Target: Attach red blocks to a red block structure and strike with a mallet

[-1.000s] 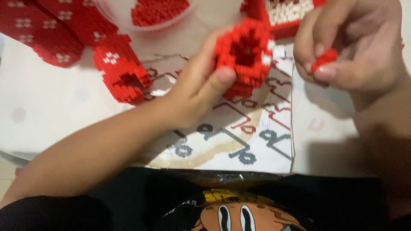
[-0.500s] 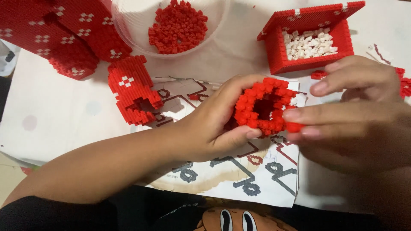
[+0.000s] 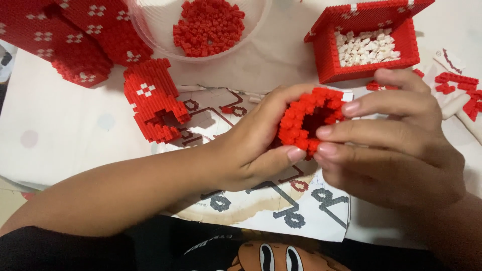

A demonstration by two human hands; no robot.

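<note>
- The left hand [image 3: 251, 145] cups a hollow red brick ring [image 3: 309, 120] from its left, opening facing up toward the camera.
- The right hand [image 3: 396, 145] presses its fingertips [image 3: 326, 133] on the ring's right rim; both hands touch it, equally near.
- Below lies a white instruction sheet [image 3: 281, 211] on the counter [image 3: 60, 135].
- Beyond: a clear bowl [image 3: 150, 20] of red bricks, a red box [image 3: 331, 55] of white ones.

White table [image 3: 65, 145] with faint pastel dots fills view; beige floor [image 3: 10, 200] strip at lower left; soft even light.
</note>
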